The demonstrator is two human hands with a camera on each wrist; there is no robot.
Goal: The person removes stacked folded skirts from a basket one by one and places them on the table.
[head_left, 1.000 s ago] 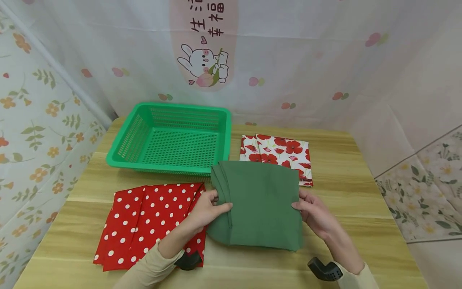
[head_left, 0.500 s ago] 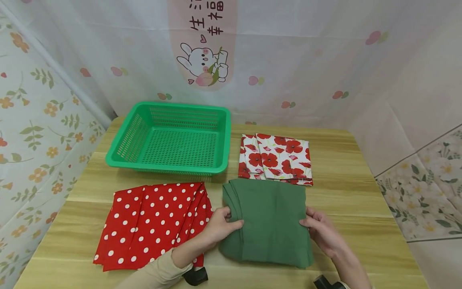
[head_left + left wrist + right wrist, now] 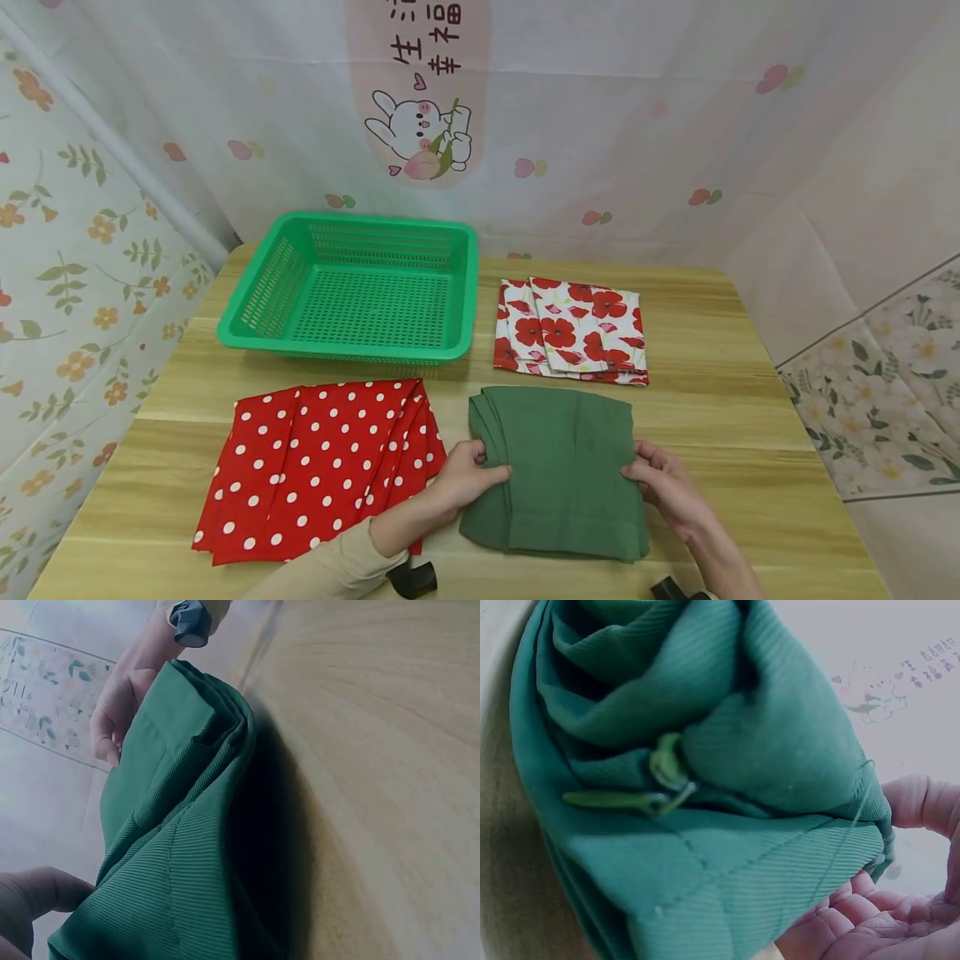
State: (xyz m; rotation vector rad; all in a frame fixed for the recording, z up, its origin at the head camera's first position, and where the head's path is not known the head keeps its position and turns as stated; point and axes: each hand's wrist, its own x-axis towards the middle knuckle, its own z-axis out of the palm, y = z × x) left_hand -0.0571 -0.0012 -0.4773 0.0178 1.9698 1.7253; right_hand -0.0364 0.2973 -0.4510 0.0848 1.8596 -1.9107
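Observation:
Between my hands is a green cloth (image 3: 566, 475), folded into a thick, squarish bundle. At its left edge my left hand (image 3: 467, 482) pinches the layers, thumb on top. My right hand (image 3: 670, 487) pinches the opposite edge. In the left wrist view, the folded green cloth (image 3: 169, 825) shows stacked layers just over the wood, with a dark shadow under it; whether it touches the table there I cannot tell. The right wrist view shows a small metal ring with a green tab (image 3: 664, 780) among the folds.
Left of the green cloth lies a folded red cloth with white dots (image 3: 322, 467). Behind it stands a green plastic basket (image 3: 472, 283). A folded poppy-print cloth (image 3: 573, 329) lies at the back right of the wooden table (image 3: 720, 375). Printed curtains (image 3: 615, 125) hang behind.
Both hands have brought the green cloth nearer to me, slightly right and down, uncovering the poppy-print cloth and more of the dotted cloth. The grip at both edges stays the same.

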